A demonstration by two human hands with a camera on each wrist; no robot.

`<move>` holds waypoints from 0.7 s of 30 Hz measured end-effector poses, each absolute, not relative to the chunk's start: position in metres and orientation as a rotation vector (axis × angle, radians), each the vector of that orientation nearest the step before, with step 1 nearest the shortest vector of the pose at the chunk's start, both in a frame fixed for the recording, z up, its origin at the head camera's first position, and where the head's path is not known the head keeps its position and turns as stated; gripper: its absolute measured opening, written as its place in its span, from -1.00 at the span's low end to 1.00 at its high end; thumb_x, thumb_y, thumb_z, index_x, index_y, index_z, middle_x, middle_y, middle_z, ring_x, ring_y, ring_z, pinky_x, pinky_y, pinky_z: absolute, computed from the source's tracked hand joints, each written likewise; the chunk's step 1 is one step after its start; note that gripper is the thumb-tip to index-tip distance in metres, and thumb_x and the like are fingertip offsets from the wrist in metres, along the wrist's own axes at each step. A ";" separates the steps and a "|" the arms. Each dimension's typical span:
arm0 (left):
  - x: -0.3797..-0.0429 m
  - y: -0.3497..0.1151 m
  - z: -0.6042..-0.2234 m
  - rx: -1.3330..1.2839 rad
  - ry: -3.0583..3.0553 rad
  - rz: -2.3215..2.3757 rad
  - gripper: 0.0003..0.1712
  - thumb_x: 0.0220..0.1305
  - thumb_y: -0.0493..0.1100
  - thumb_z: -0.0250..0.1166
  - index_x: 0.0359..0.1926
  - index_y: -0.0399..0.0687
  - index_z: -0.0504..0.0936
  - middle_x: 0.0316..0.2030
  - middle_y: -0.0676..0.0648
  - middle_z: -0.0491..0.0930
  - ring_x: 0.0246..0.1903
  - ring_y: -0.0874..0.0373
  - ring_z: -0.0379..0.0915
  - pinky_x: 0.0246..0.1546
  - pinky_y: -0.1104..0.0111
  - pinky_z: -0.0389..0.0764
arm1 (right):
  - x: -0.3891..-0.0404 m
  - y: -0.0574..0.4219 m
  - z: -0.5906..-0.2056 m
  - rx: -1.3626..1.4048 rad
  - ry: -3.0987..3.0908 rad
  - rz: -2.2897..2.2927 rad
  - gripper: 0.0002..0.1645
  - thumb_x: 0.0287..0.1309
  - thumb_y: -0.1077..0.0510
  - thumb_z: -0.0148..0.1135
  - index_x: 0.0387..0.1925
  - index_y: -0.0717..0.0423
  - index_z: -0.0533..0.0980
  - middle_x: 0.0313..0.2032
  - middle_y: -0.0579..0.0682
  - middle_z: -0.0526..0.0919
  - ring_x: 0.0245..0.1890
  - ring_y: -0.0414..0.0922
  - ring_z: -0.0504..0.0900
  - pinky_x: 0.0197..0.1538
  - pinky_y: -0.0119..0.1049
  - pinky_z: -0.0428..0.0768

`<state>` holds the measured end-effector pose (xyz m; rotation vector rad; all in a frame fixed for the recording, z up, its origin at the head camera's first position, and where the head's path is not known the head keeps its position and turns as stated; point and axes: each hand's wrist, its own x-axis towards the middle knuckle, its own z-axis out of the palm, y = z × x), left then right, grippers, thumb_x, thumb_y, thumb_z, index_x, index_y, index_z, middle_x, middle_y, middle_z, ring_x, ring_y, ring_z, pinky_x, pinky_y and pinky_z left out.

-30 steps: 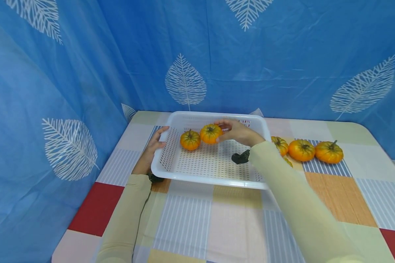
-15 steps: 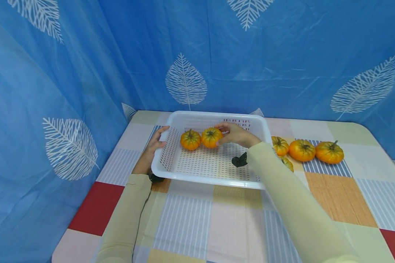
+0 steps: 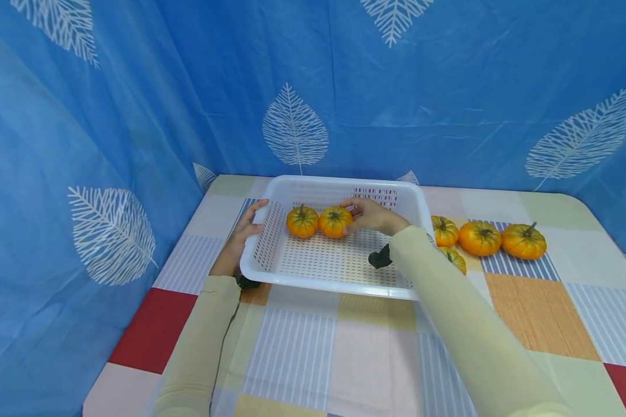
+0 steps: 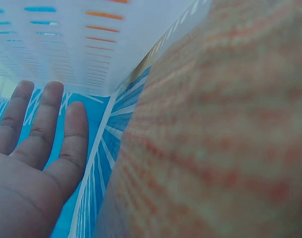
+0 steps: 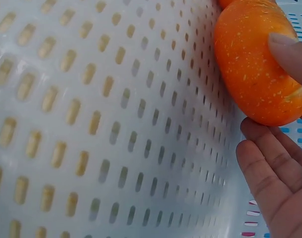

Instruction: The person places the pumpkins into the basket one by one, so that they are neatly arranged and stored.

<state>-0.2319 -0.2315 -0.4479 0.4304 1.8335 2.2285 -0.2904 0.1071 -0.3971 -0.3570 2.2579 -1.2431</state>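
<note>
A white perforated plastic basket (image 3: 334, 288) holds two small orange pumpkins side by side in its left half. The left pumpkin (image 3: 302, 222) has an upright stem. My right hand (image 3: 372, 216) grips the second pumpkin (image 3: 334, 225) from its right side; the right wrist view shows the thumb on this pumpkin (image 5: 257, 64) and fingertips at its lower side. At the basket's left end is my left hand (image 3: 238, 240), its fingers against the outer wall. The left wrist view shows several of those fingers (image 4: 44, 116) extended and spread beside the basket wall (image 4: 67, 49).
Right of the basket, several more pumpkins (image 3: 479, 238) sit on the patchwork tablecloth (image 3: 375, 359), one partly behind the right sleeve (image 3: 464, 313). A dark wrist device (image 3: 379, 257) hangs over the basket. Behind the table hangs a blue curtain (image 3: 428, 104) with white leaf prints.
My right hand has moved slightly down with the pumpkin, which now sits lower and level with the left one. My left hand has stayed at the basket's end.
</note>
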 end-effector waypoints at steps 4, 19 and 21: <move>-0.231 -0.232 -0.448 0.433 1.841 2.229 -0.28 0.39 -0.22 -0.08 0.51 0.41 0.20 0.68 -0.21 -0.08 0.33 -0.25 0.21 0.18 0.00 0.63 | -0.291 0.106 -0.399 -0.360 2.293 -1.209 -0.14 0.34 0.30 0.43 0.58 0.20 0.30 0.49 0.33 0.36 0.47 0.28 0.36 0.54 0.19 0.31; -0.230 -0.233 -0.447 0.396 1.869 2.203 -0.26 0.41 -0.20 -0.07 0.56 0.39 0.17 0.69 -0.17 -0.08 0.36 -0.28 0.19 0.25 -0.16 0.53 | -0.292 0.105 -0.403 -0.490 2.415 -1.044 -0.15 0.37 0.24 0.42 0.59 0.18 0.30 0.45 0.31 0.45 0.39 0.27 0.46 0.44 0.19 0.46; -0.231 -0.233 -0.448 0.413 1.876 2.201 -0.27 0.40 -0.20 -0.08 0.55 0.39 0.18 0.69 -0.18 -0.07 0.35 -0.28 0.21 0.23 -0.11 0.57 | -0.291 0.105 -0.402 -0.487 2.417 -1.040 -0.15 0.37 0.23 0.43 0.59 0.17 0.30 0.44 0.30 0.45 0.38 0.26 0.47 0.44 0.19 0.45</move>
